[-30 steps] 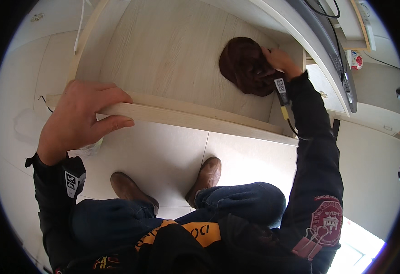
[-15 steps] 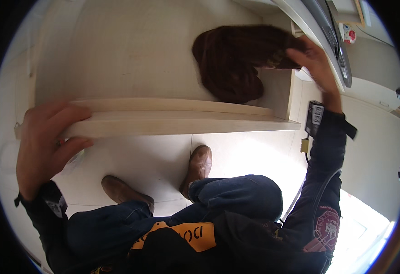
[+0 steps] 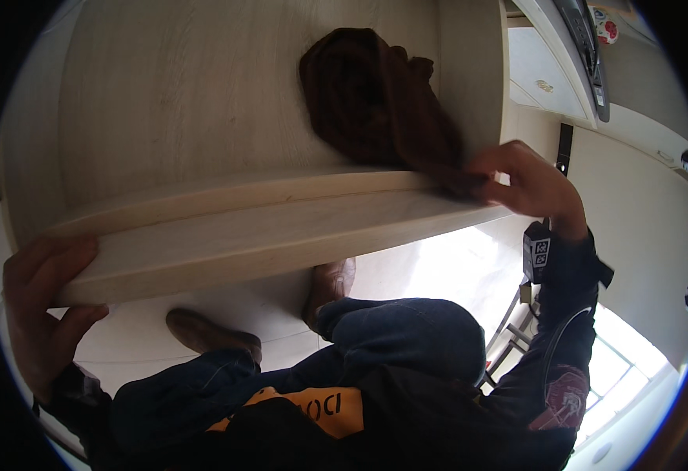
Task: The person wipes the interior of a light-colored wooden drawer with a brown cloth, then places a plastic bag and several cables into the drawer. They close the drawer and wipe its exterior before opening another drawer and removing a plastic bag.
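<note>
Right hand: thumb and fingers pinched together on the loose end of the brown cloth, seemingly; blur hides the exact grip.
Left hand: clasped round the left end of the drawer front, fingers over the top, thumb on the near side.
Cloth: inside the drawer, toward its right, bunched in a loose coil, with one end running to the front right corner.
Drawer: open, pale wood, its front slanting across the view.
Cloth step: probably shifting or arranging the cloth by its end while the left hand steadies the drawer.
Next cloth move: would call for keeping the pinch and guiding the soft end clear of the front, lest it snag.
Below the drawer: two brown shoes, partly hidden, and the jeans.
</note>
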Motion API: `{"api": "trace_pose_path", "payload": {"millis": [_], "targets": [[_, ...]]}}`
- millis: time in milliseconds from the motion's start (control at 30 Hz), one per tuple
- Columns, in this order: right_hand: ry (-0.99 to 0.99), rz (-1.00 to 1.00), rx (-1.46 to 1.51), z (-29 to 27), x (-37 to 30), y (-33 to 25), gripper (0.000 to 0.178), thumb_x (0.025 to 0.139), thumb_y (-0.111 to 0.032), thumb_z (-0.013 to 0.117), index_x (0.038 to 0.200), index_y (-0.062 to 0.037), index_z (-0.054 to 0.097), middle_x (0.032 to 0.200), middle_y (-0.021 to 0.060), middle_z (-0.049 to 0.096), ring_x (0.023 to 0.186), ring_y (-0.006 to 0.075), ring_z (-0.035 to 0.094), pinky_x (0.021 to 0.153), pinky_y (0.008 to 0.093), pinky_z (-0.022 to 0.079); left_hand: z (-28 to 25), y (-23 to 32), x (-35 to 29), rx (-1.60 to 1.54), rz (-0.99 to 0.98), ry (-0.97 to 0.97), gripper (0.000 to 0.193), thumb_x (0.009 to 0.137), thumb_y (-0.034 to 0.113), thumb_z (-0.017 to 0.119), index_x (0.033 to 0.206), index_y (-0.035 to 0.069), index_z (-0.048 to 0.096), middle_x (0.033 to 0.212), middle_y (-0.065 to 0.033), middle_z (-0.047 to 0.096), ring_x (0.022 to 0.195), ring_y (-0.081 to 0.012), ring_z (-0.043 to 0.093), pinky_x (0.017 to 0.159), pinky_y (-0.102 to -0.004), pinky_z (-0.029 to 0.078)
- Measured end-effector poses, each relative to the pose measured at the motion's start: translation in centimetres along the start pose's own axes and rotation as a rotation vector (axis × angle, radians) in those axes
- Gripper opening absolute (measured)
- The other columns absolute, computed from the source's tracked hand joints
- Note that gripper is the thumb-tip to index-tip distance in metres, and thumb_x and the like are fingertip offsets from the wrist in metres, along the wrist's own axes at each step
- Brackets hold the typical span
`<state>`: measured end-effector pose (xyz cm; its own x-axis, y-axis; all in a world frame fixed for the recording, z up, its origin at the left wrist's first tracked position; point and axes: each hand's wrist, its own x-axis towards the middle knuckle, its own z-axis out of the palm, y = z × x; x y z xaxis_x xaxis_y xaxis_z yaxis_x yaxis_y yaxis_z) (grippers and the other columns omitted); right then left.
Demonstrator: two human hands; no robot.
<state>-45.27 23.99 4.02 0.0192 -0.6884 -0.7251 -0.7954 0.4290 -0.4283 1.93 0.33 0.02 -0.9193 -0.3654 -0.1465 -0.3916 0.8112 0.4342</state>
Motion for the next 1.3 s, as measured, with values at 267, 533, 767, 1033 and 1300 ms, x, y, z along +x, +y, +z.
{"api": "trace_pose_path", "payload": {"millis": [267,533,767,1033,1300], "targets": [[-0.396,-0.405,-0.218,-0.5,9.5,-10.6,0.042,0.100,-0.033,0.050,0.070,-0.0035,0.053,0.061,0.0066,0.043,0.054,0.0226,0.047,0.052,0.0409,0.039,-0.4,0.8,1.2,-0.093,0.024,0.052,0.050,0.067,0.026,0.082,0.112,0.008,0.068,0.114,-0.0097,0.060,0.103,-0.0273,0.058,0.079,-0.0347,0.054],[-0.222,-0.770,-0.121,2.7,16.2,-17.5,0.049,0.101,-0.040,0.039,0.082,-0.0008,0.060,0.073,0.0112,0.049,0.070,0.0229,0.054,0.065,0.0407,0.047,-1.1,1.9,2.7,-0.105,-0.067,0.000,0.046,0.063,0.019,0.081,0.106,0.005,0.070,0.107,-0.0106,0.068,0.100,-0.0275,0.061,0.079,-0.0356,0.052],[-0.408,-0.136,-0.278,-1.6,8.4,-7.0,0.036,0.085,-0.033,0.069,0.068,-0.0034,0.058,0.061,0.0072,0.050,0.055,0.0226,0.051,0.052,0.0374,0.039,-0.6,0.2,3.0,-0.364,0.146,0.081,0.035,0.068,0.014,0.077,0.100,0.000,0.069,0.094,-0.0155,0.071,0.077,-0.0292,0.069,0.067,-0.0343,0.054],[-0.340,-0.894,-0.195,1.0,16.4,-15.7,0.024,0.086,-0.016,0.058,0.073,0.0030,0.064,0.060,0.0168,0.057,0.058,0.0312,0.061,0.056,0.0410,0.048,-0.2,-1.4,2.5,-0.600,0.286,0.430,0.010,0.084,0.008,0.062,0.080,-0.001,0.060,0.076,-0.0123,0.062,0.057,-0.0158,0.053,0.049,-0.0271,0.039],[-0.242,-1.025,-0.273,4.5,23.3,-28.4,0.019,0.091,-0.014,0.054,0.095,0.0009,0.065,0.077,0.0170,0.065,0.071,0.0336,0.063,0.068,0.0420,0.049,0.6,-1.5,1.3,-0.663,0.053,0.617,0.018,0.096,0.008,0.047,0.082,0.000,0.054,0.072,-0.0072,0.052,0.058,-0.0105,0.041,0.053,-0.0246,0.031]]}}
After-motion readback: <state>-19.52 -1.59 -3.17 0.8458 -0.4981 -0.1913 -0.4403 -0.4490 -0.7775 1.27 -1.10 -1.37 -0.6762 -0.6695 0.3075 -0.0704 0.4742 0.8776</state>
